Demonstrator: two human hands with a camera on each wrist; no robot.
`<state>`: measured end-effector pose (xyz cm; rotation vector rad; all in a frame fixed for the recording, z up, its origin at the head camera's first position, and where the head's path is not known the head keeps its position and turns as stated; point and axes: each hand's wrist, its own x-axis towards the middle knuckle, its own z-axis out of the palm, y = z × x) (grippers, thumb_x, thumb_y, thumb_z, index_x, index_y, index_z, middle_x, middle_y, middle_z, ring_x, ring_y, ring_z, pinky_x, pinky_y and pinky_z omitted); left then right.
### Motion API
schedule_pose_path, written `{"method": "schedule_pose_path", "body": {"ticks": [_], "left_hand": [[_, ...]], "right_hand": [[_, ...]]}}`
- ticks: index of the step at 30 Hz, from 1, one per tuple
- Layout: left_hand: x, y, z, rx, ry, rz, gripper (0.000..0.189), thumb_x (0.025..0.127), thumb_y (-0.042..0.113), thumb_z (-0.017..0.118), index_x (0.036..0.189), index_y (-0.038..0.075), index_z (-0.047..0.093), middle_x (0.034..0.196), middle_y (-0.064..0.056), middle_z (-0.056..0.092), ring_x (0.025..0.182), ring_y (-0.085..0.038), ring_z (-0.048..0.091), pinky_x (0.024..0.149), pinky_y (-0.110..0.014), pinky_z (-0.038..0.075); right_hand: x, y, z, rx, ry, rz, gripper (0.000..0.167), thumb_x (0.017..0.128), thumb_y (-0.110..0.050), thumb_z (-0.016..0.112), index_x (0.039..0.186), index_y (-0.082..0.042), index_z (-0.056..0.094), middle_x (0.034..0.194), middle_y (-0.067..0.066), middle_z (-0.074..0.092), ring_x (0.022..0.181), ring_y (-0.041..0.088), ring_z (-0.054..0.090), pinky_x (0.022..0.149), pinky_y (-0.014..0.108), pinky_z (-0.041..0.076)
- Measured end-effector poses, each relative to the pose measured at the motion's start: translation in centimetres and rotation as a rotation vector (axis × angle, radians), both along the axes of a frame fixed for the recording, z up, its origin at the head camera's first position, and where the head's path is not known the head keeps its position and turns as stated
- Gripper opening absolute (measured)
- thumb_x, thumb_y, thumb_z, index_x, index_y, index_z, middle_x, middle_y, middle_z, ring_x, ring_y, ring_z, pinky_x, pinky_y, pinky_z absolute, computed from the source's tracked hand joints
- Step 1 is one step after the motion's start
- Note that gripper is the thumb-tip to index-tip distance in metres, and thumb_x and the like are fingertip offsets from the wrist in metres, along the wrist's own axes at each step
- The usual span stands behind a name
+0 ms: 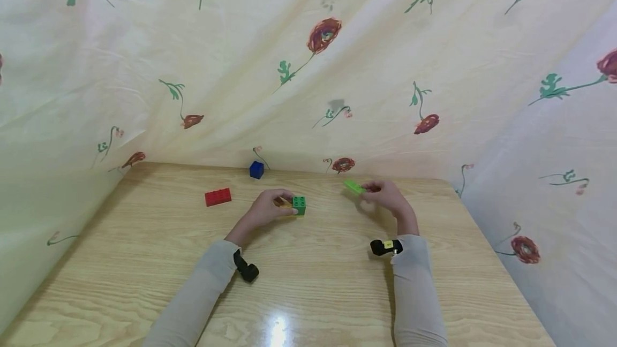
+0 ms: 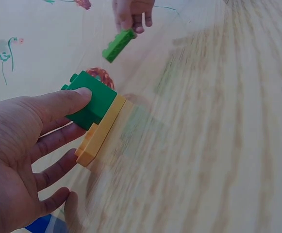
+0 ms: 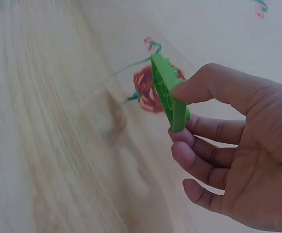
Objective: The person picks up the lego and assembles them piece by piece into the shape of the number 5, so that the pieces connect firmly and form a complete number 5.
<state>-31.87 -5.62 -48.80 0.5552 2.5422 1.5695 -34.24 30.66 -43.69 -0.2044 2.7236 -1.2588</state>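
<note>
My left hand (image 1: pixel 268 208) pinches a dark green toy brick (image 2: pixel 93 102) between thumb and fingers. That brick sits on one end of a flat yellow-orange brick (image 2: pixel 102 133), which is on or just over the table; I cannot tell which. To the right, my right hand (image 1: pixel 385 197) holds a flat light green brick (image 3: pixel 170 92) by one end, above the table. The light green brick is tilted, and its hollow underside shows in the right wrist view.
A red brick (image 1: pixel 218 197) lies on the wooden table (image 1: pixel 308 283) to the left. Near the back edge stands a blue brick (image 1: pixel 256 170). Flower-patterned cloth (image 1: pixel 241 68) hangs behind the table and along its sides.
</note>
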Motion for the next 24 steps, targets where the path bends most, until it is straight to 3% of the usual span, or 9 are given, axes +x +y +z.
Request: {"method": "schedule_pose_path", "body": {"ticks": [8,15,17,22,24], "left_hand": [[0.1,0.0,0.1,0.008,-0.009,-0.004,0.034,0.087,0.023,0.082,0.118,0.012,0.073,0.112,-0.005,0.073,0.099,-0.020,0.063,0.088,-0.034,0.052],[0.1,-0.1,0.0,0.007,0.010,-0.009,0.034,0.087,0.023,0.082,0.117,0.011,0.073,0.112,-0.007,0.073,0.098,-0.020,0.063,0.087,-0.034,0.052],[0.1,-0.1,0.0,0.005,0.013,-0.007,0.034,0.087,0.022,0.082,0.117,0.011,0.073,0.112,-0.006,0.073,0.098,-0.020,0.063,0.087,-0.034,0.052],[-0.1,-0.1,-0.2,0.007,0.019,-0.010,0.034,0.087,0.022,0.083,0.117,0.012,0.073,0.113,-0.006,0.074,0.098,-0.020,0.064,0.088,-0.035,0.052],[-0.1,-0.1,-0.2,0.011,0.019,-0.013,0.034,0.087,0.022,0.083,0.117,0.012,0.074,0.113,-0.005,0.074,0.098,-0.020,0.064,0.088,-0.035,0.052]], "right_hand": [[0.0,-2.1,1.0,-0.059,0.063,0.041,0.042,0.094,-0.016,0.073,0.127,0.008,0.064,0.114,0.020,0.068,0.094,0.014,0.059,0.079,0.022,0.051],[0.3,-4.2,1.9,-0.124,0.138,0.101,0.036,0.092,-0.011,0.073,0.124,0.005,0.067,0.105,0.016,0.067,0.092,0.019,0.059,0.074,0.022,0.051],[1.0,-5.0,2.8,-0.128,0.151,0.131,0.036,0.092,-0.009,0.072,0.124,0.006,0.067,0.104,0.018,0.067,0.093,0.022,0.059,0.075,0.023,0.052],[1.1,-6.4,2.8,-0.110,0.185,0.174,0.037,0.091,-0.009,0.073,0.125,0.005,0.067,0.108,0.021,0.068,0.093,0.022,0.062,0.079,0.027,0.051],[0.6,-6.7,2.1,-0.104,0.199,0.184,0.037,0.090,-0.010,0.074,0.125,0.002,0.068,0.107,0.019,0.069,0.092,0.019,0.062,0.080,0.027,0.051]]}}
